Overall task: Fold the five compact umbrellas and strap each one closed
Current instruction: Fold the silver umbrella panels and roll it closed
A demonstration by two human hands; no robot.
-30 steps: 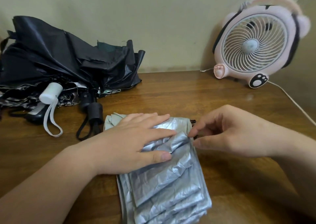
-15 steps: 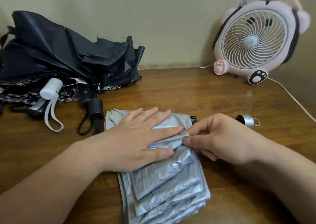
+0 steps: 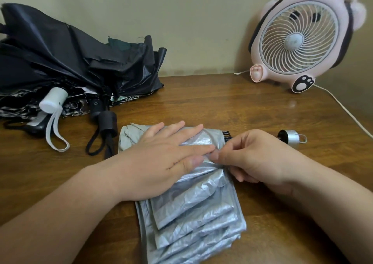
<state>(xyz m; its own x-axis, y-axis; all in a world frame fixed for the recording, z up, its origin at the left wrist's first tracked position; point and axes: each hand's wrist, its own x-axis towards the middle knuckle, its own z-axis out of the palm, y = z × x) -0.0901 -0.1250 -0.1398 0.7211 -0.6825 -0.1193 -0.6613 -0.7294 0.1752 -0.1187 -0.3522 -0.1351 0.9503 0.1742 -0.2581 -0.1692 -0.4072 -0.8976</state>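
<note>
A silver compact umbrella [image 3: 193,213] lies flat on the wooden table [image 3: 222,106], its canopy pleated in layers toward me. My left hand [image 3: 161,156] presses flat on the upper pleats with straight fingers. My right hand [image 3: 252,158] pinches a fold of silver fabric just beside my left fingertips. The umbrella's silver handle [image 3: 290,136] with a small loop pokes out behind my right hand. A heap of unfolded dark umbrellas [image 3: 70,66] lies at the back left, showing a white handle [image 3: 53,99] with a white strap and a black handle [image 3: 107,120] with a black strap.
A pink animal-shaped desk fan [image 3: 302,39] stands at the back right against the wall. Its white cord [image 3: 343,110] runs along the table's right side. Bare wood shows between the fan and the dark umbrellas.
My right hand has drawn in to the fold beside my left fingertips and pinched it. The silver handle has come into sight behind it. My left hand stays pressed on the pleats.
</note>
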